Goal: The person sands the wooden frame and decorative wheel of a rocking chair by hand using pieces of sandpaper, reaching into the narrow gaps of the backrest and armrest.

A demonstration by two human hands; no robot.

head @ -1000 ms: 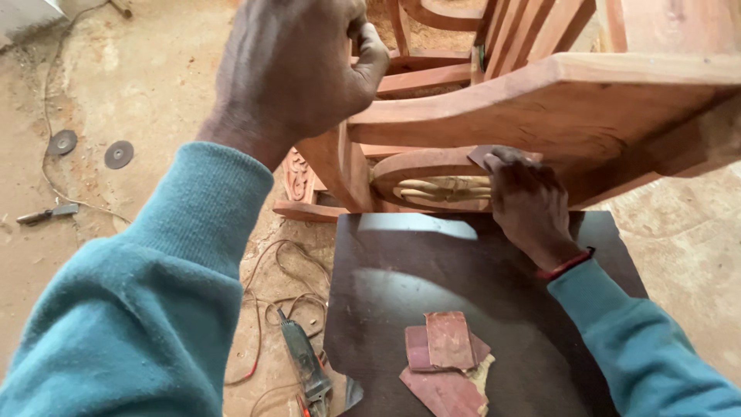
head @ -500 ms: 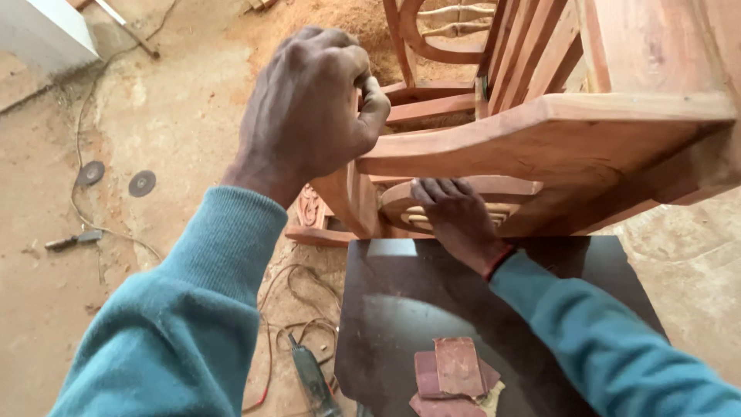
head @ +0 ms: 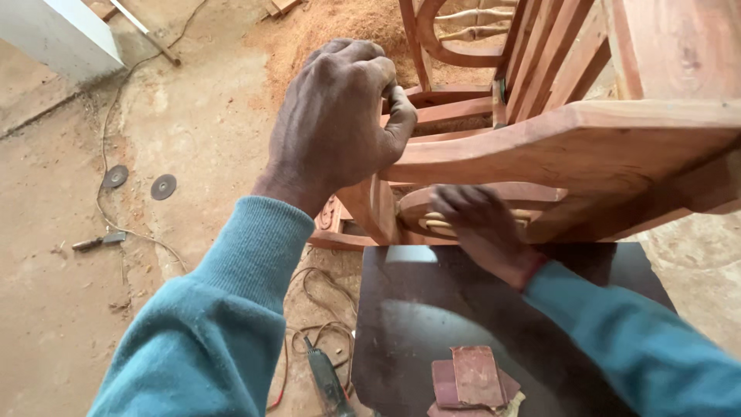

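Note:
A reddish unfinished wooden chair [head: 587, 143] lies tipped over a dark glossy board [head: 432, 316]. My left hand [head: 340, 123] is clenched around the end of the chair's curved arm rail, in a teal sleeve. My right hand [head: 482, 228] reaches under that rail and presses flat against the carved oval panel [head: 421, 216] of the chair. The motion blurs it, and whether it holds anything under the fingers cannot be told. Pieces of reddish-brown sandpaper [head: 471, 378] lie on the board near the bottom edge.
A power tool [head: 324, 378] with a tangled cord [head: 316, 309] lies on the sandy floor left of the board. Two round discs [head: 139, 181] and a small hand tool [head: 96, 242] lie farther left. Sawdust [head: 332, 31] is piled behind the chair. A white block [head: 54, 35] stands top left.
My right hand has slid left along the carved oval panel under the rail. My left hand keeps its grip on the arm rail. The view has shifted slightly.

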